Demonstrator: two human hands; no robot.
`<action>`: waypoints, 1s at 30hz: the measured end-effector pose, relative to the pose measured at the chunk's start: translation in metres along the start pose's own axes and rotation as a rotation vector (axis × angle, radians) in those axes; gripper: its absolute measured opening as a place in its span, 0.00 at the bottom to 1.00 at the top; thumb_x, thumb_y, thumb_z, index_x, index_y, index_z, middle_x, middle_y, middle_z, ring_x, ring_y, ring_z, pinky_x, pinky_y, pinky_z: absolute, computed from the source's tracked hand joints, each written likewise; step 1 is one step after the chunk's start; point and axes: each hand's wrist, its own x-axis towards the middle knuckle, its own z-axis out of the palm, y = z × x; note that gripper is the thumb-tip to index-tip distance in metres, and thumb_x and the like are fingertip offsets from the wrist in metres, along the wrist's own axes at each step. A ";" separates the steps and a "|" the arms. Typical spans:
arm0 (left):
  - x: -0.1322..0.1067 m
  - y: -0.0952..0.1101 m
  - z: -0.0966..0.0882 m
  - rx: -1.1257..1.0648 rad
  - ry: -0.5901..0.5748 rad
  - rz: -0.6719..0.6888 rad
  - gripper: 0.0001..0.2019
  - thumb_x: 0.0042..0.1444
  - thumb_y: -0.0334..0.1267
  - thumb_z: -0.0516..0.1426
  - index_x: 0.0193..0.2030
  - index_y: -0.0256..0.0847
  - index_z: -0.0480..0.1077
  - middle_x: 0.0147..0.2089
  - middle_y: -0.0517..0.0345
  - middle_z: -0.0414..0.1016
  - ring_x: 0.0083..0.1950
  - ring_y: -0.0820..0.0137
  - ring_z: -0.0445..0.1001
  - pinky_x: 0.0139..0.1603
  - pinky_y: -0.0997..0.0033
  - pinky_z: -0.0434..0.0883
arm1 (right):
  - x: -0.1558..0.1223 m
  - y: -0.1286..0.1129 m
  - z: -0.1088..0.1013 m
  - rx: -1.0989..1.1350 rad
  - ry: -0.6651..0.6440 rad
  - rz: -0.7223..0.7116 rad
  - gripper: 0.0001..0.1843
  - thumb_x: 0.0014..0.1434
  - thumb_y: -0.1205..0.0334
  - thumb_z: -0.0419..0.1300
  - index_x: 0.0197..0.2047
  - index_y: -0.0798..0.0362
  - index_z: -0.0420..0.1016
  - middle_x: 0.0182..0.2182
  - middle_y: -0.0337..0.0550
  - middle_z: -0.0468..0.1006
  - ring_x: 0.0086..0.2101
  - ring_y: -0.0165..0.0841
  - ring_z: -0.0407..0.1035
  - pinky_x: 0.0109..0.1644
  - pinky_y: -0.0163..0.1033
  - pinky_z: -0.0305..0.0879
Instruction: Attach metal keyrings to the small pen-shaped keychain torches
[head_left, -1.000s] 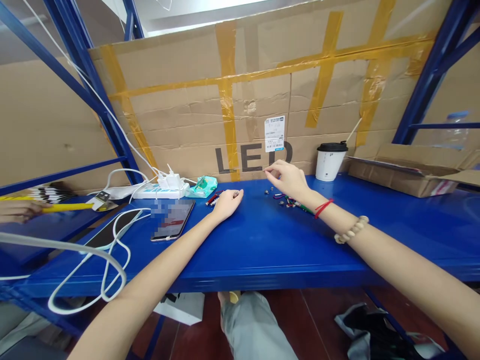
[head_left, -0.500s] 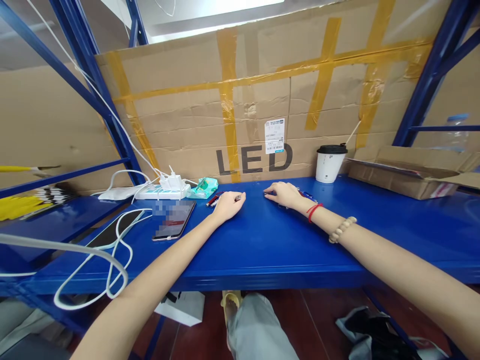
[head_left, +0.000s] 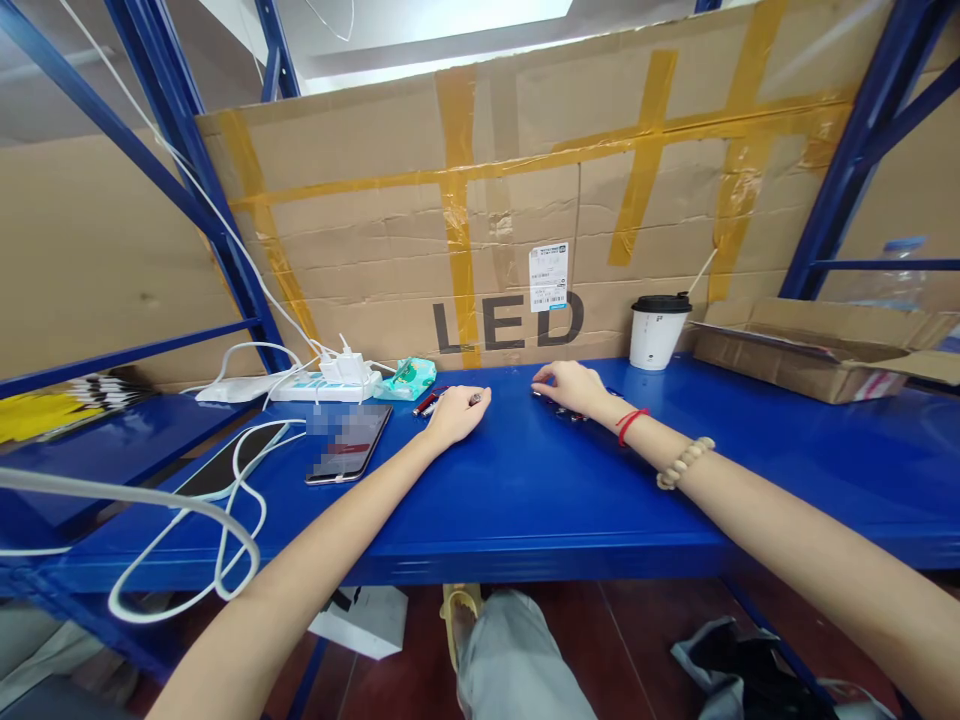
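My left hand is closed at the middle of the blue shelf top, with the dark reddish end of a small object showing between its fingers. Just behind that hand lie several small red and dark slender pieces, partly covered by it. To the right, my right hand arches low over another group of small dark pieces. Its fingers are bent down, with a tiny dark bit near the fingertips; what they grip is too small to name. A red cord and a beaded bracelet circle the right wrist.
A phone, another phone on a white cable, a power strip and a green packet lie left. A lidded paper cup and an open cardboard box stand right. Taped cardboard backs the shelf.
The right hand has shifted slightly and its fingers have curled more, so more of the small pieces beneath show. The left hand stays nearly still. The view has tilted slightly.
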 end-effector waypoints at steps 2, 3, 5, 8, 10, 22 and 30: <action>-0.001 -0.001 -0.001 -0.032 -0.015 0.008 0.17 0.54 0.41 0.43 0.17 0.39 0.50 0.17 0.64 0.51 0.22 0.77 0.50 0.26 0.73 0.50 | 0.001 0.006 -0.007 0.006 0.094 0.041 0.14 0.59 0.55 0.52 0.41 0.49 0.77 0.41 0.40 0.78 0.42 0.36 0.71 0.40 0.38 0.64; -0.001 -0.001 -0.002 -0.049 -0.020 0.022 0.15 0.53 0.39 0.44 0.17 0.39 0.51 0.17 0.64 0.52 0.23 0.76 0.51 0.26 0.74 0.51 | 0.002 0.010 -0.010 0.013 0.135 0.068 0.15 0.59 0.56 0.51 0.41 0.50 0.77 0.41 0.41 0.78 0.42 0.37 0.71 0.40 0.38 0.64; -0.002 -0.002 -0.002 -0.072 -0.019 0.071 0.13 0.50 0.36 0.44 0.17 0.38 0.52 0.18 0.63 0.55 0.23 0.76 0.52 0.27 0.74 0.52 | 0.002 0.016 -0.013 0.034 0.185 0.111 0.15 0.59 0.57 0.51 0.40 0.51 0.77 0.40 0.42 0.78 0.41 0.36 0.70 0.39 0.37 0.64; -0.004 -0.001 -0.003 -0.066 -0.015 0.131 0.11 0.48 0.35 0.44 0.16 0.39 0.54 0.17 0.63 0.55 0.22 0.76 0.53 0.26 0.74 0.53 | 0.000 0.012 -0.015 0.105 0.246 0.049 0.14 0.58 0.57 0.52 0.38 0.52 0.76 0.38 0.42 0.78 0.37 0.34 0.70 0.37 0.37 0.63; -0.004 0.001 -0.003 -0.031 -0.019 0.129 0.10 0.46 0.34 0.45 0.17 0.39 0.56 0.17 0.64 0.55 0.21 0.76 0.53 0.26 0.74 0.52 | -0.005 -0.003 -0.015 0.205 0.307 -0.117 0.14 0.59 0.55 0.51 0.38 0.52 0.75 0.37 0.43 0.77 0.34 0.32 0.70 0.36 0.36 0.63; -0.002 -0.006 0.006 0.165 -0.042 0.110 0.09 0.47 0.33 0.48 0.21 0.37 0.65 0.22 0.58 0.67 0.26 0.70 0.64 0.28 0.73 0.56 | -0.029 -0.071 -0.013 0.255 0.320 -0.737 0.12 0.57 0.53 0.57 0.31 0.53 0.74 0.37 0.42 0.74 0.35 0.29 0.69 0.36 0.33 0.62; -0.004 0.000 0.002 0.060 0.048 0.114 0.11 0.48 0.34 0.45 0.20 0.38 0.64 0.18 0.62 0.60 0.23 0.74 0.58 0.28 0.75 0.55 | -0.024 -0.057 -0.028 0.298 0.407 -0.495 0.14 0.58 0.51 0.54 0.32 0.54 0.69 0.30 0.39 0.73 0.28 0.26 0.66 0.31 0.31 0.58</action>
